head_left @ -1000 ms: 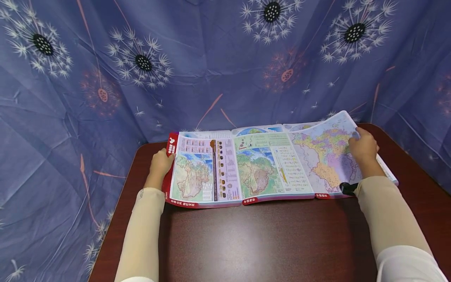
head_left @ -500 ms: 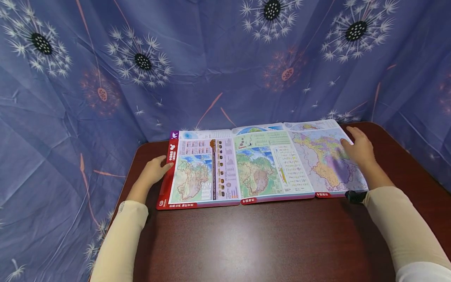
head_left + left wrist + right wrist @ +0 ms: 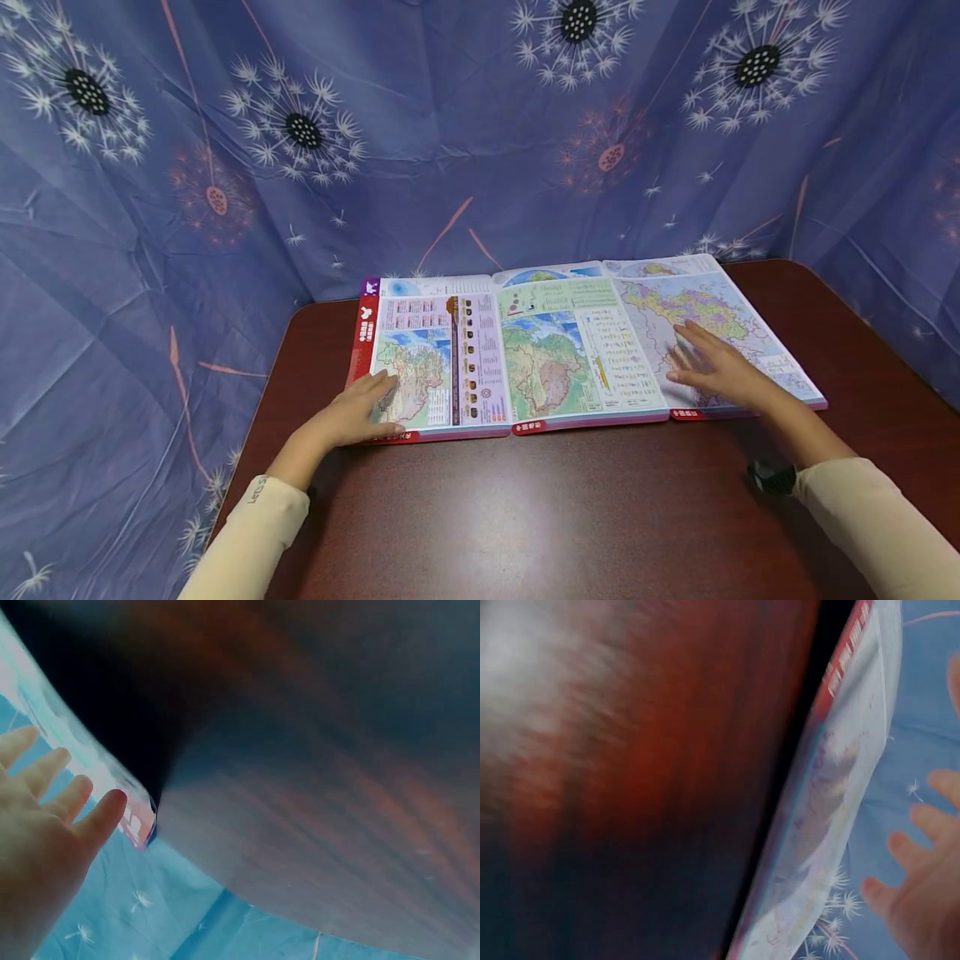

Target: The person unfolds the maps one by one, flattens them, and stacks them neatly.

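A folded map (image 3: 540, 367) with three printed panels and a red left border lies flat across the dark table. Over its near left corner is my left hand (image 3: 352, 414), fingers spread, with nothing in its grasp. My right hand (image 3: 716, 367) hovers above the right panel, fingers apart, its shadow falling on the print. In the left wrist view, the extended fingers of the left hand (image 3: 52, 817) overlap the map's edge (image 3: 90, 757). The right wrist view has the right hand (image 3: 922, 877) raised beside the map (image 3: 817, 802), also holding nothing.
The reddish-brown table (image 3: 495, 517) has rounded far corners. Behind it hangs a blue curtain (image 3: 420, 150) printed with dandelions, close to the map's far edge. A black band (image 3: 771, 477) is at the right wrist.
The left hand let go of the map's left edge and came nearer the front corner. The right hand released the lifted right panel, which now lies flat, and moved left over it.
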The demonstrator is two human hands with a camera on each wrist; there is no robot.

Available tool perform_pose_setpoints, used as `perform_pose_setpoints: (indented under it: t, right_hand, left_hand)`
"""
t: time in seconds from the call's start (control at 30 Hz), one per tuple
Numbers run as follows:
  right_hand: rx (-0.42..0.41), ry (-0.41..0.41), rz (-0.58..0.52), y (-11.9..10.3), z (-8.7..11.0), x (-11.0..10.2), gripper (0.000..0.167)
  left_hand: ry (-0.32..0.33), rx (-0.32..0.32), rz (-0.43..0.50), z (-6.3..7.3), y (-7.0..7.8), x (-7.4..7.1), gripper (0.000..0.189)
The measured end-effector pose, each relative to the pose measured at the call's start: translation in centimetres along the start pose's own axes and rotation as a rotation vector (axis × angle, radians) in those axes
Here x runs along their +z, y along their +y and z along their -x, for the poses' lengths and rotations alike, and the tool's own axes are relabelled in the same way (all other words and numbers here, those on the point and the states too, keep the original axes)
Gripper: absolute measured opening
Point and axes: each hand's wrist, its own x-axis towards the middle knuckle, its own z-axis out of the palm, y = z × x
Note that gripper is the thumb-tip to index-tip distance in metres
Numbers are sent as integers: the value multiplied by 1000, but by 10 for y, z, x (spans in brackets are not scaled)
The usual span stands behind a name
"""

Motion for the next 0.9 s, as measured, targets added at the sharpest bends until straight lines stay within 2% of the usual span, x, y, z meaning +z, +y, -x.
perform_pose_setpoints:
  t: [0.07,0.13,0.3,0.53,0.9]
  right_hand:
    - [-36,-42,14,2,4,6,88]
    - [-35,-92,48,3,8,10,91]
    - [42,-202,94,2,18,17,94]
    - [61,-215,92,3,17,19,90]
    - [71,-223,71,9,1,20,92]
  left_hand:
    - [-21,11,-14,4,2,4,92]
    - [-30,13,-18,6,2,7,95]
    - [-25,16,-32,9,1,13,92]
    - [-34,6,-27,9,2,11,92]
    - [-45,-7,-24,2,-1,6,89]
